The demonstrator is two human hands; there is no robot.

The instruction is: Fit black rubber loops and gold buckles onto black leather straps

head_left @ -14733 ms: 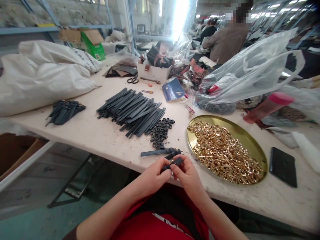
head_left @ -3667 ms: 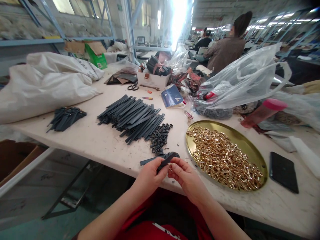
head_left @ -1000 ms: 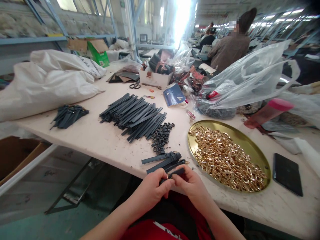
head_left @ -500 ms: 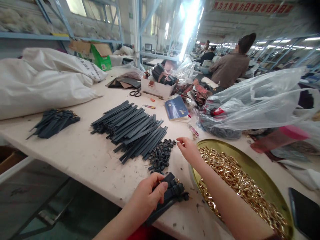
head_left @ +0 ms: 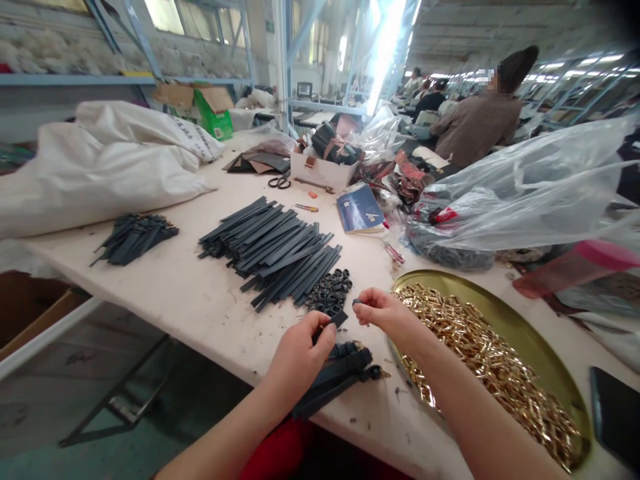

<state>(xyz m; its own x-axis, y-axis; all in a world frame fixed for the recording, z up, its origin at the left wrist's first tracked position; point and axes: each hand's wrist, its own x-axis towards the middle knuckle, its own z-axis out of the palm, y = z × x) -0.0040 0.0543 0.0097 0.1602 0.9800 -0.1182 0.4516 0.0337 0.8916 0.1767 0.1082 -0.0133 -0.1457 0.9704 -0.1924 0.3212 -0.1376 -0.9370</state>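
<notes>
My left hand point(head_left: 305, 343) is closed on a dark strap point(head_left: 339, 319), whose flat end sticks out past the thumb. Between the fingertips of my right hand point(head_left: 380, 310) is a small dark loop point(head_left: 357, 302), a short gap away from the strap end. Below my left hand, finished-looking straps with buckles point(head_left: 345, 373) lie in a bundle at the table edge. Just beyond the hands is a heap of dark loops point(head_left: 330, 292), beside a wide pile of loose dark strips point(head_left: 273, 250). Gold buckles point(head_left: 480, 353) fill a round brass-coloured tray point(head_left: 463, 283) under my right forearm.
Another strap bundle point(head_left: 135, 239) lies at the left, near a large white sack point(head_left: 115, 167). Scissors point(head_left: 279, 182), a blue booklet point(head_left: 361, 209) and a white box point(head_left: 320, 172) stand farther back. Clear plastic bags point(head_left: 530, 193) and a phone point(head_left: 615, 410) are on the right. A person point(head_left: 480, 120) sits beyond.
My right hand has come away from the loop heap with one loop, moving nearer my left hand. My left hand has risen off the bundle with a strap. The view has shifted slightly.
</notes>
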